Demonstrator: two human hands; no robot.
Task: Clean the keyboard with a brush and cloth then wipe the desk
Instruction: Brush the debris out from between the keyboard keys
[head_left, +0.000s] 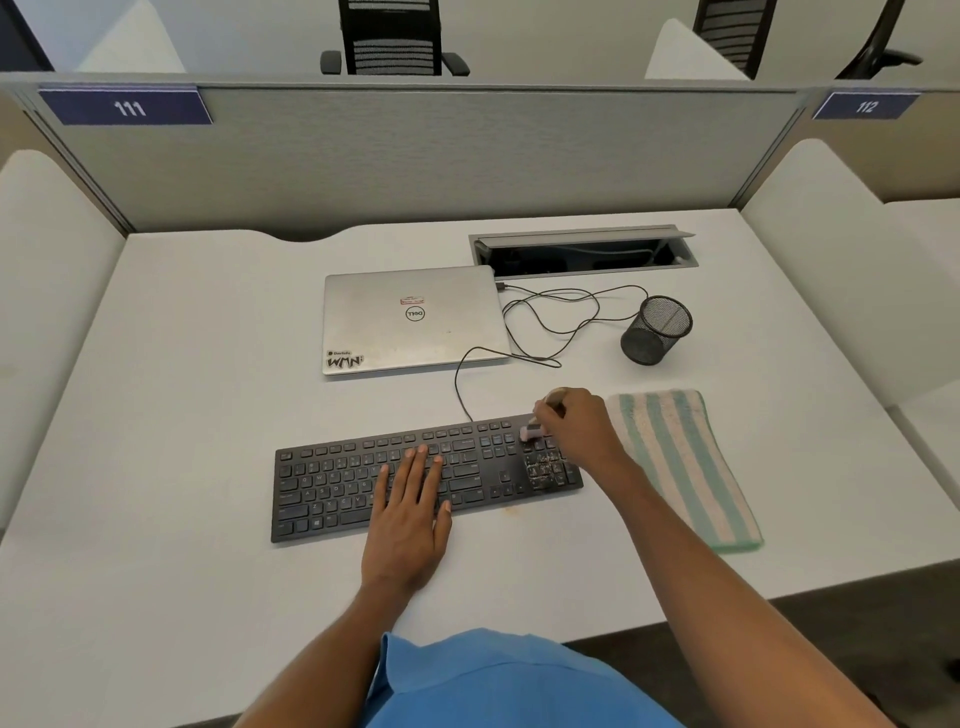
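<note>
beyond the cloth (680, 467), a mesh cup (655, 332) sits.

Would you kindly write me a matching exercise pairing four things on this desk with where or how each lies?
1 laptop
2 striped cloth
3 brush
4 mesh cup

A gripped by the right hand, on the keyboard
B closed, behind the keyboard
C standing right of the laptop
D lying flat, right of the keyboard

Pairs: 1-B, 2-D, 3-A, 4-C

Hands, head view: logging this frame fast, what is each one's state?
Left hand: open, fingers flat on the black rectangular keyboard.
Right hand: holds a small pink-headed brush at the numeric keys.
</note>
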